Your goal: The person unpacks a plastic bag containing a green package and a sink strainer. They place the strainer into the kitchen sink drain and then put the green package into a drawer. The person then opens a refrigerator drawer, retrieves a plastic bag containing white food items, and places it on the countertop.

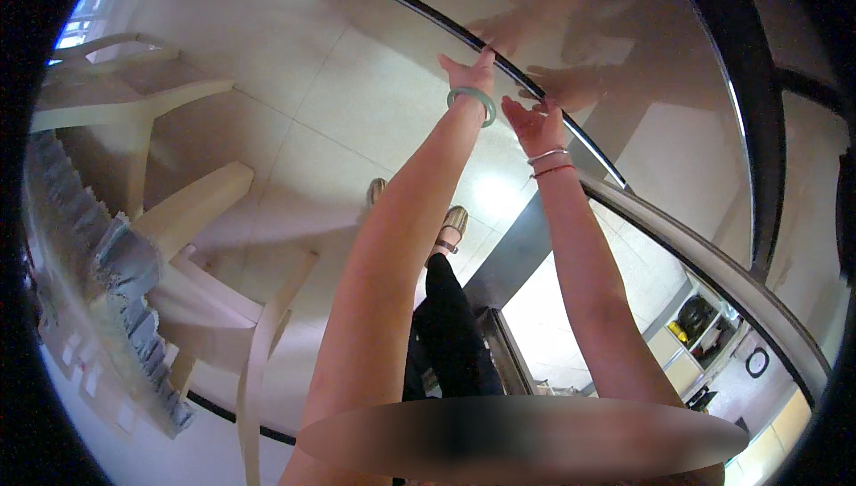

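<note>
Both arms reach forward to a long black edge strip (423,13) on a glossy brownish panel (615,4). My left hand (471,73), with a pale green bangle at its wrist, has its fingertips on the strip, its thumb sticking out to the left. Closer to me along the same strip, my right hand (538,127) has its fingers bent against it; a silver bracelet and a red cord circle that wrist. The fingertips of both hands are partly hidden at the strip. The panel mirrors both hands.
At the left stand pale wooden chairs (147,107) beside a table with a grey ruffled cloth (129,259). Light tiles (308,76) cover the floor, where my shoes show. A curved metallic rail (713,250) runs at the right, with shelves (700,321) beyond it.
</note>
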Motion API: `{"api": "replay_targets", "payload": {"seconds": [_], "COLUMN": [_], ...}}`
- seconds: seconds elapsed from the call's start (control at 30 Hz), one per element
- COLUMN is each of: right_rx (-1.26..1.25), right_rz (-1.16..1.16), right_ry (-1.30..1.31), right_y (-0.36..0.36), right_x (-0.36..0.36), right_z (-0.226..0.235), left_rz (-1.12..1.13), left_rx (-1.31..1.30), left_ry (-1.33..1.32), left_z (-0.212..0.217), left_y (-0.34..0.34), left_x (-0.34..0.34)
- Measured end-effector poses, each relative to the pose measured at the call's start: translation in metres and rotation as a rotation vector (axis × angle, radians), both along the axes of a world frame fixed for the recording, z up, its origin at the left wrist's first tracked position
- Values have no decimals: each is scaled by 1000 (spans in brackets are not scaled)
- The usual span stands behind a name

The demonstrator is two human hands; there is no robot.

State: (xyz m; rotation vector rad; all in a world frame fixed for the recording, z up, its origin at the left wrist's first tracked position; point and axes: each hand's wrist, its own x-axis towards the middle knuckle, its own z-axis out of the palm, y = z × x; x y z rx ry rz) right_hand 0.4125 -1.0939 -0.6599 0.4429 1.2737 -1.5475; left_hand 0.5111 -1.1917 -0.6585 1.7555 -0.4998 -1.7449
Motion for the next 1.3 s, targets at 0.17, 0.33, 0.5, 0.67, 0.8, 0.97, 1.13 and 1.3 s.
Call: {"api": "replay_targets", "payload": {"seconds": [0.17, 0.33, 0.5, 0.67, 0.8, 0.97, 1.13, 1.3], "right_rx": [-153, -177, -208, -234, -245, -112, -1, 11], "right_rz": [16, -62, -79, -211, -157, -122, -153, -48], "right_ry": [-23, -125, -162, -284, -265, -250, -323, -322], "right_y": [-2, -2, 9, 52, 83, 115, 130, 131], "right_x": [-17, -15, 18, 41, 69, 100, 113, 109], "right_z": [-17, -18, -3, -12, -5, 16, 29, 38], "left_rz": [11, -7, 43, 57, 247, 271, 287, 302], "left_rx": [-136, -84, -46, 28, -18, -5, 11, 27], "left_ry": [-139, -209, -133, 158, 246, 248, 193, 109], "left_z": [-5, -1, -10, 10, 26, 37, 45, 40], "left_y": [-7, -6, 9, 45, 79, 113, 130, 131], "left_x": [-11, -6, 22, 57, 83, 113, 124, 120]}}
